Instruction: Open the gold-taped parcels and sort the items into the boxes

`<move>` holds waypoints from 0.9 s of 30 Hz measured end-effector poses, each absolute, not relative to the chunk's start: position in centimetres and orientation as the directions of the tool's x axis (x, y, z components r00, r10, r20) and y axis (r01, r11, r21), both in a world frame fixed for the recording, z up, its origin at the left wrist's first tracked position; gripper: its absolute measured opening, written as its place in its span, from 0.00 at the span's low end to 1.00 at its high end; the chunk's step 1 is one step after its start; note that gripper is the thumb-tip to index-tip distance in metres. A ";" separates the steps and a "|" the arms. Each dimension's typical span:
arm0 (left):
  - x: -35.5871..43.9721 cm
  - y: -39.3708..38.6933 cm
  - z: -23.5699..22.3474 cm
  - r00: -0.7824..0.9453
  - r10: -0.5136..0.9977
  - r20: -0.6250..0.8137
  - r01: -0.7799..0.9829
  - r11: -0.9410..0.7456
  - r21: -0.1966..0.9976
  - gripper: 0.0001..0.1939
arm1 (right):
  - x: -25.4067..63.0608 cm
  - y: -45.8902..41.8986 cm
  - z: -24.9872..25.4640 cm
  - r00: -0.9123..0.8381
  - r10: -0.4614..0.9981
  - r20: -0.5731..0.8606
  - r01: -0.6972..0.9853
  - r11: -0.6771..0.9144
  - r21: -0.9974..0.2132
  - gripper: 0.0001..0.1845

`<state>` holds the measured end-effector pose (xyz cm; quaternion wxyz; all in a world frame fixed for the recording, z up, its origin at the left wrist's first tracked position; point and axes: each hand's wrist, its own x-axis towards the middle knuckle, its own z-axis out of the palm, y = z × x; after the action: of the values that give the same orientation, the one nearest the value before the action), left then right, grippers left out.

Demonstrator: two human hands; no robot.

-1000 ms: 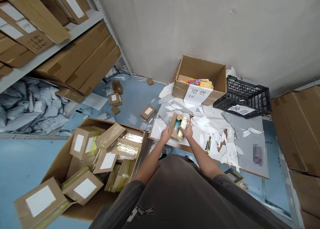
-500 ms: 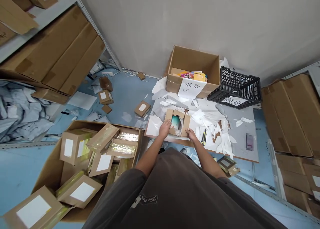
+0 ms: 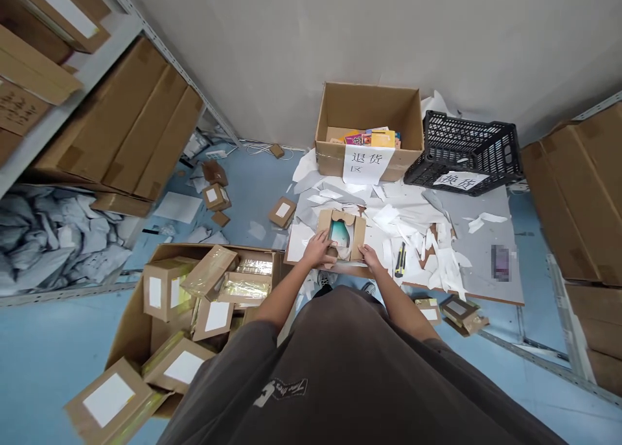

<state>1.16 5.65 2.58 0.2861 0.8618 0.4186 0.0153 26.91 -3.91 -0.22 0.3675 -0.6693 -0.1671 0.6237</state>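
Observation:
A small open cardboard box (image 3: 357, 228) lies on the low grey board (image 3: 481, 251), its flaps spread and a teal-and-white item (image 3: 340, 233) showing inside. My left hand (image 3: 317, 249) grips the box's near left edge. My right hand (image 3: 372, 258) holds its near right corner. Both hands have their fingers curled on the cardboard. Torn white paper strips (image 3: 418, 238) lie all around the box. A yellow-and-black utility knife (image 3: 401, 258) rests just right of my right hand.
A cardboard box (image 3: 369, 108) with a paper sign and colourful packs stands behind, a black plastic crate (image 3: 466, 153) beside it. A big carton (image 3: 140, 315) of small labelled parcels sits at my left. Shelves with long cartons (image 3: 121, 127) are at left, more cartons (image 3: 578, 192) at right.
The small box was held up in both hands a second ago; now it lies flat on the board with its flaps spread. My hands have shifted to its near edge.

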 end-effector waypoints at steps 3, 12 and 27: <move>1.3 3.0 1.6 0.564 0.804 -0.190 0.753 -0.406 0.518 0.42 | 26.8 -3.9 -0.7 0.224 0.692 -0.687 -0.171 -0.666 -0.726 0.29; 2.2 2.0 0.2 0.522 0.847 -0.095 0.699 -0.361 0.617 0.33 | 27.6 0.3 2.5 0.177 0.951 -0.253 0.865 -0.273 -0.422 0.05; 2.9 1.2 -1.2 0.535 0.844 -0.020 0.632 -0.385 0.673 0.19 | 23.9 9.0 1.2 -0.108 0.973 -0.202 0.953 0.044 -0.301 0.48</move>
<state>2.88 1.20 -1.24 0.3205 0.8154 0.4527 0.1657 23.92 9.03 1.24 0.0282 -0.6671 -0.7218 0.1822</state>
